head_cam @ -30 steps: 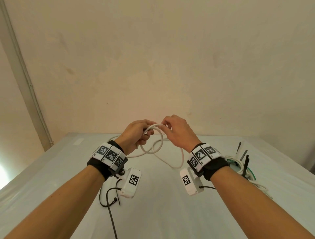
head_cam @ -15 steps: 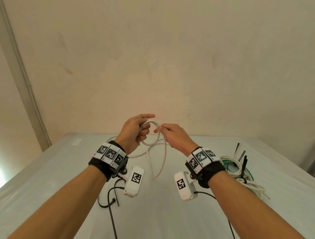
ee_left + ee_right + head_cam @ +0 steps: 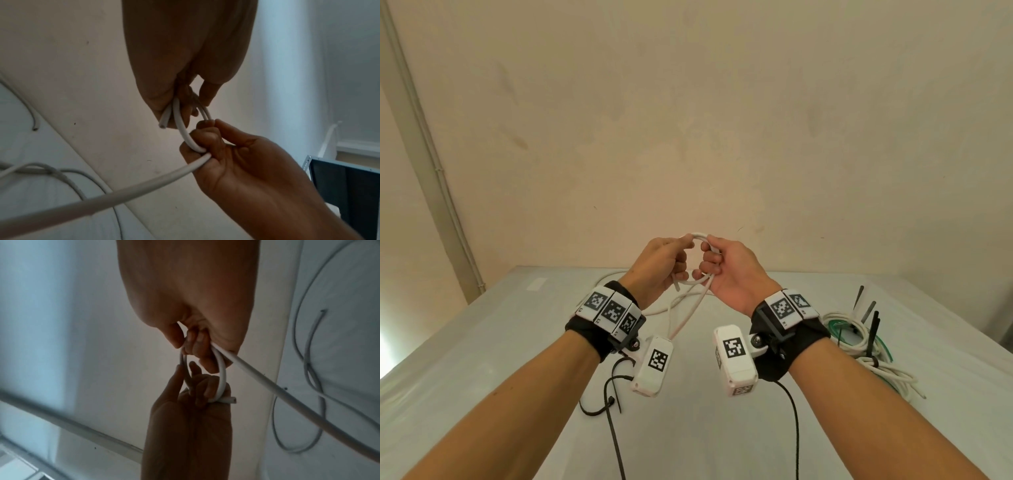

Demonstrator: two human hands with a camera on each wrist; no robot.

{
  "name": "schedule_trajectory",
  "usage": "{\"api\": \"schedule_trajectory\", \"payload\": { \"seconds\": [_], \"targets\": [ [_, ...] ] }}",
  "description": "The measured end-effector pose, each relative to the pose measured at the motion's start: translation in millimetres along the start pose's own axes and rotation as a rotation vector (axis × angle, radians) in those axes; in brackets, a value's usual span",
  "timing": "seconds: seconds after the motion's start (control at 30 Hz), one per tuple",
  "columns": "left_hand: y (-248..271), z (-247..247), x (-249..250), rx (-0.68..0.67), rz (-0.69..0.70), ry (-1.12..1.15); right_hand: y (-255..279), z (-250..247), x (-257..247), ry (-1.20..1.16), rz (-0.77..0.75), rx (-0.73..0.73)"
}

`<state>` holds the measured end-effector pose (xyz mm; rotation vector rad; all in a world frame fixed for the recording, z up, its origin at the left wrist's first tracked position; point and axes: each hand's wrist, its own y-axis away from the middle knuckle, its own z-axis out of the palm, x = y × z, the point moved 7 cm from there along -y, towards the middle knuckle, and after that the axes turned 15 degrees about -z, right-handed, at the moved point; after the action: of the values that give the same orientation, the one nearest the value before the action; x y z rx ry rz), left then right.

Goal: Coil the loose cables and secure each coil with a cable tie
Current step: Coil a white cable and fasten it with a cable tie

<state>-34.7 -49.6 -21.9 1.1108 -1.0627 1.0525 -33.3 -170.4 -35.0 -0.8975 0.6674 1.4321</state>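
A white cable [image 3: 697,236] is wound into a small loop, held up above the table between both hands. My left hand [image 3: 681,262] grips the loop's left side, with the cut cable end [image 3: 164,124] sticking out below its fingers. My right hand [image 3: 709,265] grips the right side, fingers curled round the strands. In the right wrist view the loop [image 3: 223,373] runs from my right fingers down to the left hand [image 3: 195,394]. The rest of the cable [image 3: 683,318] hangs down to the table.
A white table [image 3: 517,342] stands against a plain wall. At the right lies a bundle of white and green cables [image 3: 859,339] with black cable ties [image 3: 873,329] sticking up. Thin black strands [image 3: 609,387] lie near my left wrist. More loose white cable [image 3: 308,353] lies on the far side.
Both hands have risen and closed together. The long hanging loop has been drawn up into a small tight coil, now held by both hands.
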Motion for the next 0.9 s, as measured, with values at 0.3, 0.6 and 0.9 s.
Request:
{"api": "schedule_trajectory", "payload": {
  "seconds": [0.3, 0.6, 0.9],
  "targets": [
    [-0.1, 7.2, -7.8, -0.089, -0.108, 0.203, -3.9, -6.6, -0.7, 0.054, -0.077, 0.055],
    [2.6, -17.1, -12.8, 0.228, -0.144, -0.575, -11.2, -24.8, -18.0, 0.239, -0.248, 0.154],
    [27.0, 14.8, -64.0, -0.224, -0.642, -0.232, -12.9, -23.5, -18.6, 0.053, -0.302, 0.241]
  ]
}}
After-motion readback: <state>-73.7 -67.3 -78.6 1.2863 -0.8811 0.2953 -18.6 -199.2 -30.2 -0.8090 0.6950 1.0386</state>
